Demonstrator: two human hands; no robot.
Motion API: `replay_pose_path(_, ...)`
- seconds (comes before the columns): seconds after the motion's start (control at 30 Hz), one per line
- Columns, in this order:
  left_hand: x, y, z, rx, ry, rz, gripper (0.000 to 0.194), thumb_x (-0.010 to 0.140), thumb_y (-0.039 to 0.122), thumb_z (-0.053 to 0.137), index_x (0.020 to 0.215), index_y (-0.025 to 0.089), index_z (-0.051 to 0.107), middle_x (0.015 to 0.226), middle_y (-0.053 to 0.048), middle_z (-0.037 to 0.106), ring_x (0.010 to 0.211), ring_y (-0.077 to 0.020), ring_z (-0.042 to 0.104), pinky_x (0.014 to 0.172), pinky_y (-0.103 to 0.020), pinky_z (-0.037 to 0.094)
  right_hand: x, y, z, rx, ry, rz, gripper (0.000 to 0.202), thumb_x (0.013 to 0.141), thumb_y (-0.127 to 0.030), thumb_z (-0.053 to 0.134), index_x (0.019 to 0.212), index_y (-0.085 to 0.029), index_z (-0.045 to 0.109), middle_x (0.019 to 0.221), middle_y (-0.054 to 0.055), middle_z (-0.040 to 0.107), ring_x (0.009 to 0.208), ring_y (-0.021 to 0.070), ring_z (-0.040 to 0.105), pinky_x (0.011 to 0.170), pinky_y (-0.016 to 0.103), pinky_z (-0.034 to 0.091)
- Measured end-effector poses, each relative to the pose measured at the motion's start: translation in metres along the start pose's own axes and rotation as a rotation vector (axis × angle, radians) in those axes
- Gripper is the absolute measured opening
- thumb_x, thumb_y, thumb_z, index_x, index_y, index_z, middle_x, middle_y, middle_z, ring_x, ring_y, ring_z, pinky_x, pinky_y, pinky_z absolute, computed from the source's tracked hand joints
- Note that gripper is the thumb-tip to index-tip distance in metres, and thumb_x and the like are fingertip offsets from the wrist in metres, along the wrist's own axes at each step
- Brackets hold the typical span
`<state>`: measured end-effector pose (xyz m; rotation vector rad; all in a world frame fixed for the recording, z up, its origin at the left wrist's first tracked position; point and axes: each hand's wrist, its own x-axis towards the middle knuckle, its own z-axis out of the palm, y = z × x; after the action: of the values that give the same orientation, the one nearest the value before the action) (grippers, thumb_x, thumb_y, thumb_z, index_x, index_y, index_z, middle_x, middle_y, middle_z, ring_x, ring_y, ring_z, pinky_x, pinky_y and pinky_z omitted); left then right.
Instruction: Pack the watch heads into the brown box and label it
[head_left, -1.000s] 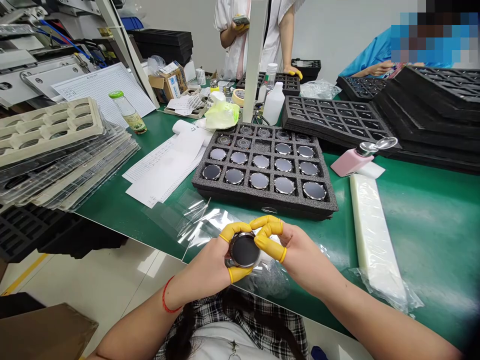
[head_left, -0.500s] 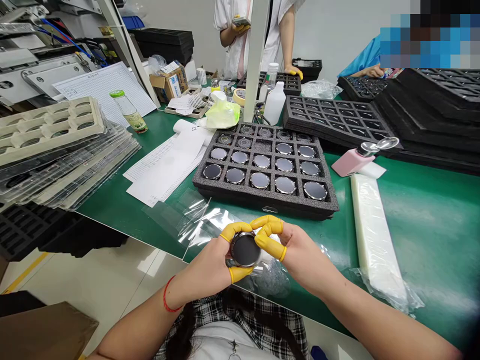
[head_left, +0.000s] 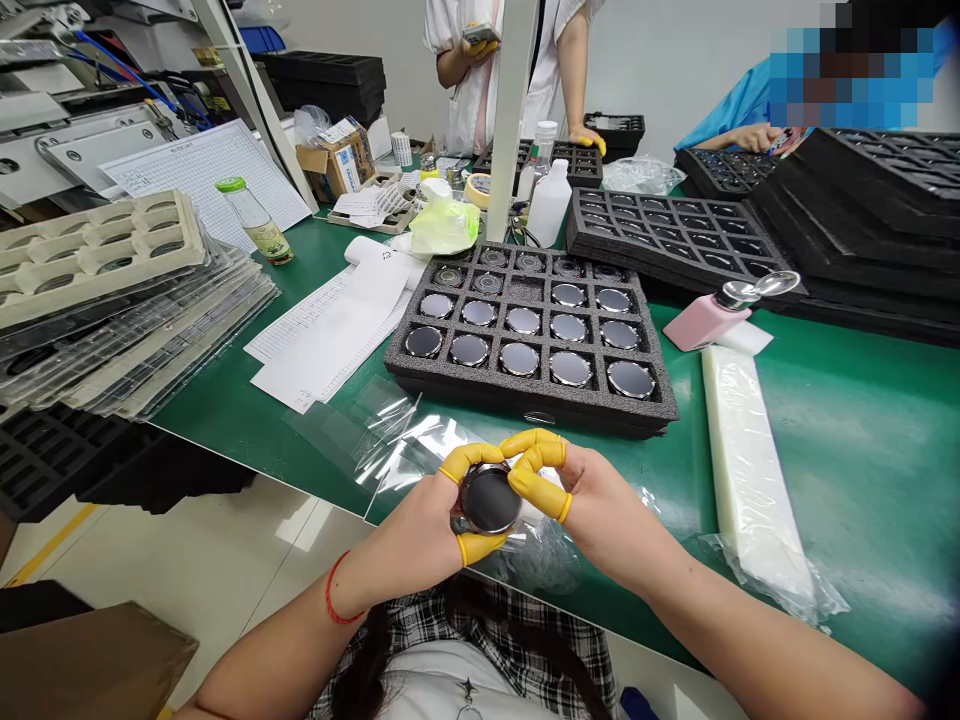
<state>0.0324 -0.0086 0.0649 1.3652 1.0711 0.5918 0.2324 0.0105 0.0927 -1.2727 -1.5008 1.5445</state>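
Left hand (head_left: 420, 535) and right hand (head_left: 592, 505), yellow finger cots on fingertips, both clamped on round watch case (head_left: 490, 498) by rim, dark face kept untouched, just before foam tray (head_left: 525, 395) of like cases.

Yellow finger cots on both hands — left hand (head_left: 420, 535), right hand (head_left: 600, 510); red string bracelet (head_left: 330, 595) on left wrist — checked shirt (head_left: 517, 640).

Bright, even overhead light fills the scene, with only soft, faint shadows. Glare streaks the crumpled clear plastic film (head_left: 409, 440) and gleams on the glossy green tabletop (head_left: 862, 450). Wide-angle distortion bends the edges. A pixelated block (head_left: 862, 65) masks the upper right corner.
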Motion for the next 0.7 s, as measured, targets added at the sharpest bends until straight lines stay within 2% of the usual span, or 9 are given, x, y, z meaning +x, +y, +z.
replay_pose_path(0.33, 0.0001, -0.0028, 0.0000, -0.005, 0.021, -0.003, 0.058, 0.083, 0.033, 0.077, 0.134, 0.027, 0.051, 0.109, -0.002, 0.070, 0.087, -0.0184, 0.068, 0.079, -0.031, 0.057, -0.0006, -0.0013, -0.0006, 0.014, -0.009, 0.014, 0.022, 0.082, -0.044, 0.070, 0.078, -0.023, 0.065, 0.117, 0.006, 0.072, 0.107, 0.0247, 0.064, 0.099, 0.042, 0.048)
replay_pose_path(0.7, -0.0004, -0.0001, -0.0004, 0.038, 0.022, 0.020, 0.054, 0.085, 0.029, 0.076, 0.133, 0.030, 0.051, 0.115, -0.001, 0.069, 0.092, -0.0171, 0.066, 0.083, -0.030, 0.054, -0.0003, -0.0022, 0.0002, 0.060, -0.017, 0.031, 0.023, 0.082, -0.043, 0.071, 0.077, -0.022, 0.063, 0.119, 0.006, 0.071, 0.110, 0.0248, 0.063, 0.101, 0.041, 0.047)
